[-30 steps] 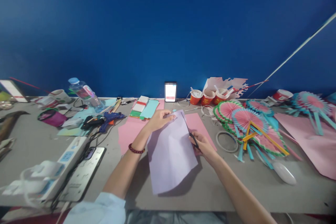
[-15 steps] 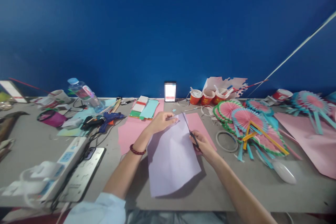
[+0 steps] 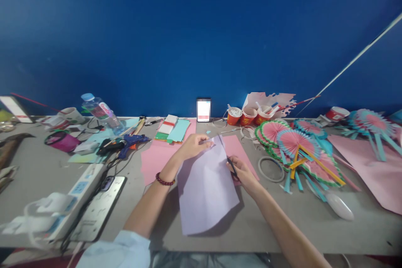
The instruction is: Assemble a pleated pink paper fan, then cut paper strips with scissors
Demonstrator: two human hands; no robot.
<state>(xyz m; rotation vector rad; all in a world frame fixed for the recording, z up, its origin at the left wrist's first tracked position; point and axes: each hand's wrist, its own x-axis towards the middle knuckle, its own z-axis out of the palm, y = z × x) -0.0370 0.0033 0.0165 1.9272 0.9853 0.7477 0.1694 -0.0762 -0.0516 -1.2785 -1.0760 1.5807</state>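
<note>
A large sheet of pale purple paper [image 3: 207,192] hangs tilted over the table in front of me. My left hand [image 3: 198,145] pinches its upper left edge between thumb and fingers. Dark-handled scissors [image 3: 231,165] are gripped in my right hand [image 3: 242,171], with their blades at the paper's right edge, pointing away from me. The blades are partly hidden by the paper, so how far they are apart is unclear. Pink paper [image 3: 234,148] lies flat beneath and behind the purple sheet.
Left are a power strip [image 3: 80,190], a phone [image 3: 100,207], a glue gun [image 3: 133,144] and a bottle [image 3: 102,111]. Red paper cups [image 3: 249,116] stand behind. On the right lie a tape ring [image 3: 271,169], pleated paper fans [image 3: 298,144] and a white spoon-shaped piece [image 3: 339,206].
The lower part of the purple paper has shifted slightly, its left edge a little to the right. Both hands stay nearly in place, keeping their holds.
</note>
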